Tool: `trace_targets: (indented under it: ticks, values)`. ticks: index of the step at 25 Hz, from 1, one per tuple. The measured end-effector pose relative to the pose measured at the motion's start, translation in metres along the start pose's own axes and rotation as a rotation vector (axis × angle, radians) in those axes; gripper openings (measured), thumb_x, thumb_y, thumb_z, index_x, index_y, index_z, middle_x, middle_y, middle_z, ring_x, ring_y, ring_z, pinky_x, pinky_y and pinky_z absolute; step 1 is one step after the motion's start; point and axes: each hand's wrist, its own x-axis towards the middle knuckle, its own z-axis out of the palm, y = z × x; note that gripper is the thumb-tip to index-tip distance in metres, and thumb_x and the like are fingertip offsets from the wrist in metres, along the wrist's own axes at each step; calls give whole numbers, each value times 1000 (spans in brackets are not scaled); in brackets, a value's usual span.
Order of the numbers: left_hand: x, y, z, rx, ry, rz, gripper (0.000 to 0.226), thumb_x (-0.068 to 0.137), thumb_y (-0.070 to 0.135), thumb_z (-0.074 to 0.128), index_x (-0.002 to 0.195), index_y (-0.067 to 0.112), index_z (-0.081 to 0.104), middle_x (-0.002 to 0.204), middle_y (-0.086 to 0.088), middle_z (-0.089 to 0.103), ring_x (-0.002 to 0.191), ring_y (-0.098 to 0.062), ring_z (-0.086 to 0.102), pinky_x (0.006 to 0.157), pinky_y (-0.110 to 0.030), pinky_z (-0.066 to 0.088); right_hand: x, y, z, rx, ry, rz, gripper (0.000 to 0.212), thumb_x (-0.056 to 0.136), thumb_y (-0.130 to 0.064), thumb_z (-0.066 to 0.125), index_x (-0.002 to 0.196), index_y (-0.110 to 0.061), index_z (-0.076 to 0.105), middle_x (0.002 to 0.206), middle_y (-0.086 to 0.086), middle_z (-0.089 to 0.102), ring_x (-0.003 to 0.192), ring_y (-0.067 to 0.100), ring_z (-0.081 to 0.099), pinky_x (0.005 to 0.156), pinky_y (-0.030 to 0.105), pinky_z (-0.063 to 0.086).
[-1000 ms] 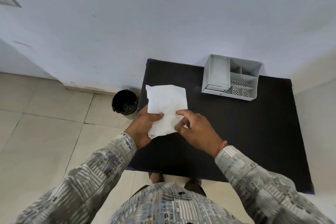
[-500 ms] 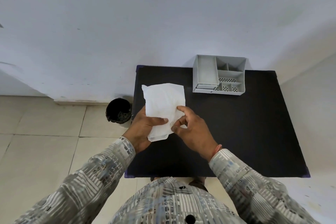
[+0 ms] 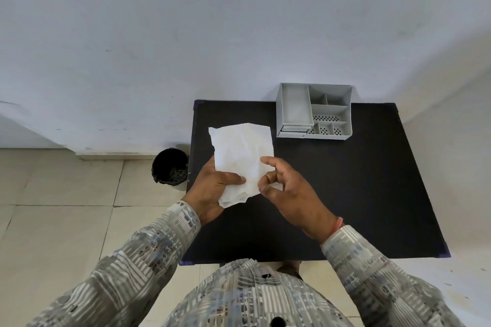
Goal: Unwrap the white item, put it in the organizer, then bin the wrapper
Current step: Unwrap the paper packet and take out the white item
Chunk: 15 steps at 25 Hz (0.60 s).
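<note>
While the left hand (image 3: 212, 188) clamps the lower part of the white paper wrapper (image 3: 241, 156) with thumb on top, the right hand (image 3: 289, 194) pinches its right edge between thumb and fingers. Both hold it above the black desk (image 3: 345, 194). Grey organizer (image 3: 314, 111) sits at the desk's far edge; black bin (image 3: 170, 166) stands on the floor, left.

The wrapper (image 3: 243, 151) looks like thin, creased white paper, matt. The bench (image 3: 345, 194) has a matt black top. The organizer (image 3: 314, 111) appears to be smooth grey plastic with perforated floors. Sleeves (image 3: 148, 260) are printed cloth; floor tiles (image 3: 61, 220) faintly glossy.
</note>
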Motion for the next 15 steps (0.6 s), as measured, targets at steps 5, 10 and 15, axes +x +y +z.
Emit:
trace_targets:
  ticks: [5, 10, 15]
  values:
    - [5, 3, 8, -40, 63, -15, 62, 87, -19, 66, 139, 14, 62, 129, -17, 73, 116, -42, 71, 71, -51, 66, -3, -1, -7, -180, -13, -74, 68, 90, -27, 80, 149, -37, 48, 95, -11, 70, 123, 10, 55, 107, 29, 41]
    - [14, 6, 4, -59, 196, -93, 57, 87, -15, 68, 136, 14, 66, 133, -17, 74, 118, -44, 70, 75, -58, 65, -26, -11, -24, -369, -85, -161, 38, 94, -40, 74, 131, -41, 67, 98, -12, 68, 110, 0, 58, 91, 14, 41]
    - [5, 8, 13, -17, 126, -134, 46, 93, -8, 65, 133, 12, 67, 124, -18, 77, 110, -41, 74, 79, -52, 67, 1, -12, -19, -633, 193, -429, 42, 88, -38, 76, 128, -26, 72, 115, -3, 71, 113, 18, 61, 103, 39, 52]
